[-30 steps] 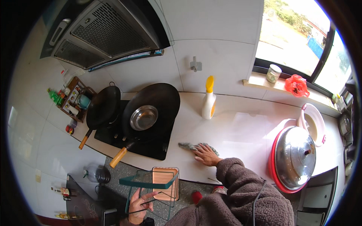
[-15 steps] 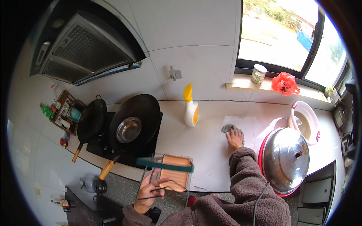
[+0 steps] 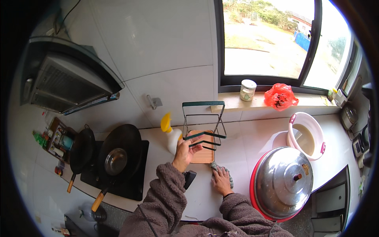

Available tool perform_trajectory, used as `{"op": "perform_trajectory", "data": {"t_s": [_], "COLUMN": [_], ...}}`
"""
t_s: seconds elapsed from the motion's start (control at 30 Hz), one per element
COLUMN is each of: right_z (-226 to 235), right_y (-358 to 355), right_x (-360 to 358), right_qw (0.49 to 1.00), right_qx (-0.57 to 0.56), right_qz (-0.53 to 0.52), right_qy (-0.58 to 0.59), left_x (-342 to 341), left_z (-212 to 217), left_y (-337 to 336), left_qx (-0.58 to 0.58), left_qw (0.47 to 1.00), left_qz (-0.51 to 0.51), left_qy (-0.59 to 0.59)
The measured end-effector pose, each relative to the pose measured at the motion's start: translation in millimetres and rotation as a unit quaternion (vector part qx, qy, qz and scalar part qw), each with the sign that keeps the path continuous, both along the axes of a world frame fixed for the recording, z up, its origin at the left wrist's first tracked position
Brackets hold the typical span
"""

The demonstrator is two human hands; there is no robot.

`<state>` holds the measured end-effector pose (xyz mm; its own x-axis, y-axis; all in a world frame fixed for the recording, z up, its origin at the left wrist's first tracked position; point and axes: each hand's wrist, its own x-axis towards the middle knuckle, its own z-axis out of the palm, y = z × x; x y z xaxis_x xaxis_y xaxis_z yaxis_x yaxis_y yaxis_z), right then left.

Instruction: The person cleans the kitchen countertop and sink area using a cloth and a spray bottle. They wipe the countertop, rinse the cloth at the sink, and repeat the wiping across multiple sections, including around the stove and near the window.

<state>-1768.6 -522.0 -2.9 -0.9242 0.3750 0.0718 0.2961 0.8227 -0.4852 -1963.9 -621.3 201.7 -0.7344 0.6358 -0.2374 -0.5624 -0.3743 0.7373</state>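
My left hand (image 3: 183, 155) is closed on a dark green metal wire rack (image 3: 203, 104) with a ribbed wooden base (image 3: 202, 155). The rack is over the back of the white counter, beside the wall; whether its base touches the counter I cannot tell. A white spray bottle (image 3: 172, 140) with a yellow head stands just left of it, partly behind my left hand. In front of the rack, my right hand (image 3: 222, 181) presses down on a grey cloth (image 3: 214, 166) on the counter, its fingers lying over the cloth.
A large lidded steel pot (image 3: 282, 183) in a red rim sits at the right, with a pale basin (image 3: 311, 154) behind it. Two dark pans (image 3: 82, 148) stand on the black stove (image 3: 136, 173) at the left. A jar (image 3: 248, 91) and red plastic bag (image 3: 281, 96) occupy the windowsill.
My left hand has brought the rack up from the counter's front edge to beside the wall. My right hand and the cloth have come nearer on the counter. The view has shifted right.
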Motion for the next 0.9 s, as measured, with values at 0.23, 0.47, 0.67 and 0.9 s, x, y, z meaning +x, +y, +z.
{"op": "perform_trajectory", "data": {"t_s": [0.23,0.47,0.67,0.9], "right_z": [48,150,166,156], "right_y": [38,153,221,187], "right_x": [-33,-148,-232,-222], "right_qw": [0.913,0.831,0.95,0.97], "right_qx": [-0.245,-0.222,-0.031,-0.059], "right_qz": [-0.287,-0.23,-0.17,0.002], "right_qy": [0.155,0.455,0.259,0.234], "left_x": [-55,-66,-23,19], "left_z": [-33,-43,-16,-14], "left_y": [35,25,-11,-29], "left_qx": [-0.033,-0.007,-0.04,-0.053], "left_qw": [0.999,0.996,0.999,0.995], "left_qz": [0.0,0.069,0.016,0.053], "left_qy": [0.027,-0.051,-0.003,-0.061]}}
